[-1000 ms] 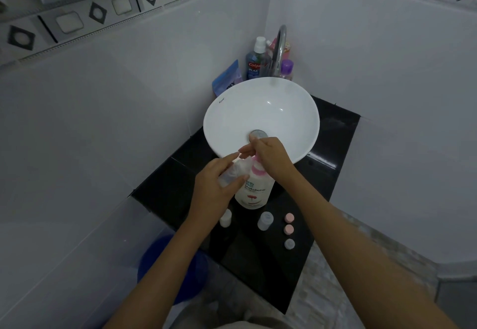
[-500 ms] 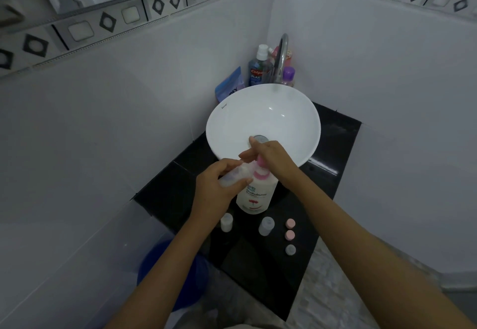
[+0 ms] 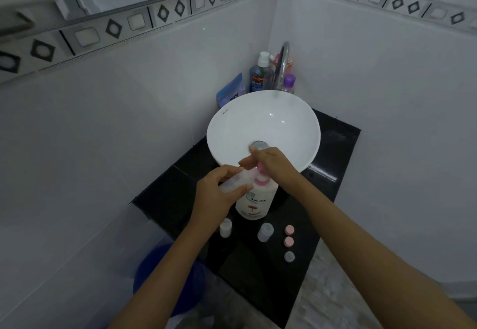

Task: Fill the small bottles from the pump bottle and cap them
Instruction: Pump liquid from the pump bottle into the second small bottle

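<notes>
A white pump bottle (image 3: 254,201) with a pink pump stands on the black counter (image 3: 260,272), in front of the basin. My left hand (image 3: 219,194) grips a small clear bottle (image 3: 233,180), tilted with its mouth at the pump's nozzle. My right hand (image 3: 271,164) rests on top of the pump head, fingers straight. Two more small bottles stand uncapped on the counter: a white one (image 3: 225,228) and a clear one (image 3: 265,232). Three loose caps lie to their right: two pink caps (image 3: 289,235) and a grey cap (image 3: 289,256).
A white bowl basin (image 3: 263,119) with a chrome tap (image 3: 282,62) fills the back of the counter. Mouthwash (image 3: 259,74), a purple-capped bottle (image 3: 289,82) and a blue pouch (image 3: 232,91) stand behind it. A blue bucket (image 3: 165,274) sits on the floor left of the counter.
The view has tilted slightly, so everything sits a little lower in frame. Both hands keep their hold at the pump; no clear movement of the bottle.
</notes>
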A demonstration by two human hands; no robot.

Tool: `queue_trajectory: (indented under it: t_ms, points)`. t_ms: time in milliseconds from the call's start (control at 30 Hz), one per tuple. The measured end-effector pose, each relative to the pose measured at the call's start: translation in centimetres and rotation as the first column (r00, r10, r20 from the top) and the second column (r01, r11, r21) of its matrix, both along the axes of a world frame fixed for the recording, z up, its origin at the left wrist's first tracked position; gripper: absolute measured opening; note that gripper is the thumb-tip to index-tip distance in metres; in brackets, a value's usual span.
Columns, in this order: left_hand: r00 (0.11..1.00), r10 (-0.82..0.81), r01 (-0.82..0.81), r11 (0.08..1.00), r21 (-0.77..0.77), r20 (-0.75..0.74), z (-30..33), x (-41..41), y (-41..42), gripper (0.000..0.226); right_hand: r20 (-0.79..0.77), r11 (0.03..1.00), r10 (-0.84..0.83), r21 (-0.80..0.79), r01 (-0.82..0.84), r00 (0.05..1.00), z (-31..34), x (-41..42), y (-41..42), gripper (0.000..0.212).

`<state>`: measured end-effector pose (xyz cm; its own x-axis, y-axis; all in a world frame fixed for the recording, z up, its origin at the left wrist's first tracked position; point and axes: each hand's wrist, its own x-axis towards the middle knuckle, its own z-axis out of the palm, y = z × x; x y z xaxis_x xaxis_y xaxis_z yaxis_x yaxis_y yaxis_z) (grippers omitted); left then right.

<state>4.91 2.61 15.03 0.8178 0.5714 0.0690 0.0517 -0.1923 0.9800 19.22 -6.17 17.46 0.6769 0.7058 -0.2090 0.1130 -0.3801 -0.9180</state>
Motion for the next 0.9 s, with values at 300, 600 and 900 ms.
queue_trajectory:
  t_ms: [300,600,900]
  points:
    - [0.999,-0.010,0.009,1.000,-0.025,-0.043,-0.8,0.1,0.0,0.027,0.000,0.995,-0.094,0.034,0.094,0.996,-2.3,-0.6,0.5,0.046]
    - [1.000,-0.021,0.021,1.000,0.010,0.017,0.3,0.1,0.4,0.026,0.035,0.996,-0.074,0.058,0.072,0.997,-0.7,-0.2,0.3,0.046]
    - [0.999,-0.026,0.026,1.000,0.002,-0.038,-0.9,0.2,0.5,0.028,0.031,0.996,-0.088,0.022,0.088,0.996,-1.8,-0.8,0.5,0.046]
